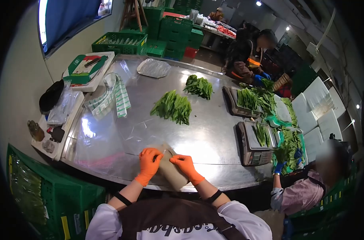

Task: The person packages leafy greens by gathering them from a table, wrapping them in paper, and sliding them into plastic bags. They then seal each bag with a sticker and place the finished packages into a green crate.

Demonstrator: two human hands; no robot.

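Observation:
A tan, paper-like sheet or bag (173,176) is at the near edge of the metal table, between my two orange-gloved hands. My left hand (149,162) pinches its upper left edge, fingers closed. On the opposite side, my right hand (185,166) has thumb and fingers together at the paper's right edge. Whether the paper is one sheet or folded cannot be made out. Beyond my hands lie two bunches of leafy greens, a larger one (172,108) and a smaller one (198,87) behind it. Clear plastic film (96,140) spreads over the table to the left.
Two scales (254,154) (238,100) bearing greens stand at the right. Co-workers in blue gloves (280,167) handle greens there. A printed green-and-white strip (120,96) lies at the left, near a white tray (106,66). Green crates (74,200) stand left and behind.

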